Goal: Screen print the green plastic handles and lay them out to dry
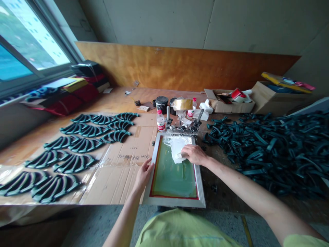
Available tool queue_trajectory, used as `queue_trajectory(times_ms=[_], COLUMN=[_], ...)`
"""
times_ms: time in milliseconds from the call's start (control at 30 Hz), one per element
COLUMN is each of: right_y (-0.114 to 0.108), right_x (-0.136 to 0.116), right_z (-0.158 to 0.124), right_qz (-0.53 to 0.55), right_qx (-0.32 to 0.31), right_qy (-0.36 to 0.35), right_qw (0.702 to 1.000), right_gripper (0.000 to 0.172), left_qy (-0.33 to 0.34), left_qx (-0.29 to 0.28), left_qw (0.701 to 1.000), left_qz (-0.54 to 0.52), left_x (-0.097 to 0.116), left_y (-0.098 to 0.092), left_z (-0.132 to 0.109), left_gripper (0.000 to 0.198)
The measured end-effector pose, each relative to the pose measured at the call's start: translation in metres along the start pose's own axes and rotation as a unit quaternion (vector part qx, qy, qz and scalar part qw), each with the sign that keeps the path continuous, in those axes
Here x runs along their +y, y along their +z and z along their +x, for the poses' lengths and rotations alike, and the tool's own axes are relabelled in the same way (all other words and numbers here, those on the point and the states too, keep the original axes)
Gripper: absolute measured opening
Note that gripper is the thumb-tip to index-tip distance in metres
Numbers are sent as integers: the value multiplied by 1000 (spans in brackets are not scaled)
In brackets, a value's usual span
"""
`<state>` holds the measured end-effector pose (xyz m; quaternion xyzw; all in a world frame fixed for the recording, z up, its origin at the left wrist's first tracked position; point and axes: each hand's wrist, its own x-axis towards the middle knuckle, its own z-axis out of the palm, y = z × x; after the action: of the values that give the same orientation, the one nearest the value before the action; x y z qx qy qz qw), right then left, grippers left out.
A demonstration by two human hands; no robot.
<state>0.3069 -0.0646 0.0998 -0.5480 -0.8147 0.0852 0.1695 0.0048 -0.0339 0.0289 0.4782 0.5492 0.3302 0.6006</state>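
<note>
A screen-printing frame with silver rails, green mesh and a red inner border lies in front of me. My left hand grips its left rail, thumb on top. Near the top of the mesh, my right hand is closed on a white wad that looks like tissue or cloth. A white sheet, paper or cloth, lies on the mesh beside those fingers. Metal hinge clamps with upright bolts stand at the frame's far end.
Dark green curved parts lie in fanned rows on flattened cardboard at left. A heap of similar parts covers the right. Behind the clamps stand red-capped bottles, a black tub and a tape roll; cardboard boxes sit back right.
</note>
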Motion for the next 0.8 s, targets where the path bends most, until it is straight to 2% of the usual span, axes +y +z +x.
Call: queue_trajectory(times_ms=[33, 100, 167, 267, 333, 400, 433, 500, 600, 667, 700, 733, 800], right_y=[-6, -18, -28, -45, -53, -50, -44, -21, 20, 36, 39, 39, 37], right_x=[3, 8, 15, 33, 50, 65, 70, 69, 52, 37, 30, 21, -1], right_z=[12, 40, 64, 75, 61, 36, 22, -5, -28, -31, -30, -28, -25], right_qz=[8, 17, 13, -23, -42, -39, -32, -9, 13, -1, -13, -21, -23], right_qx=[5, 16, 18, 69, 143, 182, 177, 131, 50, 19, 12, 11, 35], right_qy=[24, 78, 126, 200, 244, 284, 303, 313, 235, 185, 176, 175, 177], right_qw=[1000, 997, 992, 977, 958, 941, 936, 941, 971, 982, 984, 984, 983], right_gripper=[19, 38, 55, 55, 43, 33, 29, 24, 25, 29, 26, 21, 13], left_qy=[1, 2, -5, 2, 32, 80, 110, 168, 210, 221, 224, 212, 122], left_qx=[-1, -10, -32, -46, -33, -31, -33, -36, -24, 4, 28, 44, 22], left_qw=[1000, 1000, 999, 999, 999, 995, 990, 977, 969, 965, 963, 965, 985], left_qz=[0, -2, -7, -9, -19, -59, -86, -122, -129, -139, -145, -147, -119], left_x=[4, 14, 32, 69, 97, 124, 137, 161, 186, 185, 178, 166, 130], left_y=[0, -2, -6, -12, -12, -7, -4, 5, 14, 19, 22, 28, 43], left_z=[-2, -6, -13, -23, -23, -17, -11, 3, 22, 25, 22, 16, -3], left_gripper=[77, 79, 80, 66, 55, 55, 55, 53, 52, 53, 53, 53, 59])
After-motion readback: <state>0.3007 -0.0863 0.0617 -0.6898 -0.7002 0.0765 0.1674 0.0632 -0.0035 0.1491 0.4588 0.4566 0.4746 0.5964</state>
